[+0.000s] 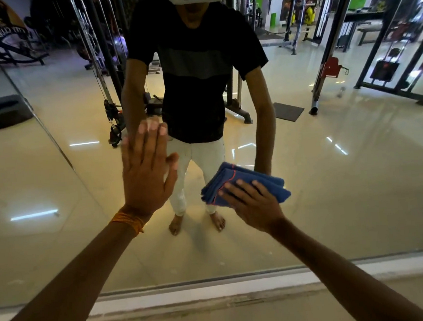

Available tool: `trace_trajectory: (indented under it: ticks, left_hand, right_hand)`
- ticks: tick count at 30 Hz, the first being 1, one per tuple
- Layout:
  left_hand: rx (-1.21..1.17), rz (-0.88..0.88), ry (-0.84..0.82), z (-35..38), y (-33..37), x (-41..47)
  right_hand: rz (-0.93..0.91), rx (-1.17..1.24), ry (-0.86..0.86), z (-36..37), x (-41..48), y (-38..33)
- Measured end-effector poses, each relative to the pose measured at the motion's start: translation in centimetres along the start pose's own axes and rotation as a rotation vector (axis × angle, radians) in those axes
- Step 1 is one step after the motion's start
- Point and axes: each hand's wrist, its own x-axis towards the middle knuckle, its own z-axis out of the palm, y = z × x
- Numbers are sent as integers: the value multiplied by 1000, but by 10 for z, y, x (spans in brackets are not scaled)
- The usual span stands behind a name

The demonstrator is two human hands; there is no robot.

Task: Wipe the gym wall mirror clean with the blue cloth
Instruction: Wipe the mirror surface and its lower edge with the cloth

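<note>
The gym wall mirror [334, 188] fills the view and reflects me and the gym behind. My left hand [146, 170] lies flat against the glass with its fingers straight, at centre left. My right hand [253, 204] presses a folded blue cloth [235, 181] with red stitching against the mirror, lower and to the right of the left hand. Its fingers lie spread over the cloth; the part of the cloth under the palm is hidden.
The mirror's bottom edge meets a white ledge [215, 290] just above the floor. A vertical seam [37, 115] between mirror panels runs at the left. Reflected in the glass are cable machines [104, 67], racks [388, 70] and a shiny tiled floor.
</note>
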Motion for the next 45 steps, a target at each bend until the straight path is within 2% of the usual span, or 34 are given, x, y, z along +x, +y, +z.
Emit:
trace_trajectory:
  ticks: [2, 5, 7, 8, 11, 12, 14, 16, 18, 20, 22, 25, 26, 27, 29, 33, 34, 35, 36, 39, 41, 43, 45]
  left_hand:
    - [33, -63, 10, -18, -29, -14]
    - [116, -146, 3, -42, -76, -23]
    - [131, -134, 1, -50, -102, -21]
    - [139, -103, 4, -52, -111, -19]
    - [161, 4, 13, -47, -124, -23]
    - [168, 22, 19, -44, -126, -26]
    - [174, 29, 35, -37, -131, -28]
    - [162, 27, 62, -32, -133, -27]
    - [144, 25, 102, -27, -134, -28]
    - [135, 28, 123, -21, -136, -31]
    - [146, 34, 135, -18, -138, -33]
    - [128, 25, 144, -16, -138, -35]
    - [125, 23, 147, -16, -138, -36]
    - [122, 22, 150, -15, -138, -35]
    - [101, 21, 154, -16, -138, -34]
    - [114, 26, 152, -19, -139, -35]
    - [110, 27, 152, -19, -138, -35]
    - [106, 29, 154, -20, -137, -35]
    - [106, 33, 155, -20, -137, -35]
    - [113, 38, 159, -20, -137, -35]
    - [125, 36, 167, -19, -138, -36]
    - [129, 29, 173, -18, -138, -35]
    - [130, 27, 174, -18, -137, -35]
  right_hand:
    - [75, 55, 74, -16, 34, 24]
    - [394, 31, 263, -43, 112, 57]
    - [539, -1, 324, -51, 145, 41]
    - [502, -6, 302, -46, 144, 23]
    - [51, -8, 49, -20, 104, -47]
    - [-49, -15, -22, -20, 95, -58]
    - [-112, 5, -11, -29, 111, -46]
    - [-4, 20, 127, -48, 157, -12]
    - [241, -36, 285, -64, 199, 20]
    - [402, -52, 365, -62, 210, 14]
    - [306, -36, 266, -37, 175, -33]
    - [-79, -7, -60, 0, 91, -107]
    - [-145, -7, -128, 2, 80, -112]
    - [-180, -5, -111, 2, 83, -109]
    - [-144, 18, 22, -6, 110, -89]
    - [316, -16, 300, -31, 188, -59]
    - [419, -6, 330, -31, 195, -69]
    - [446, 12, 324, -25, 188, -86]
    - [370, 47, 268, -13, 169, -109]
    - [-120, 18, -40, 17, 90, -156]
    - [-270, 14, -69, 17, 79, -142]
    - [-182, 17, 30, 8, 96, -109]
    - [61, -4, 149, -5, 115, -72]
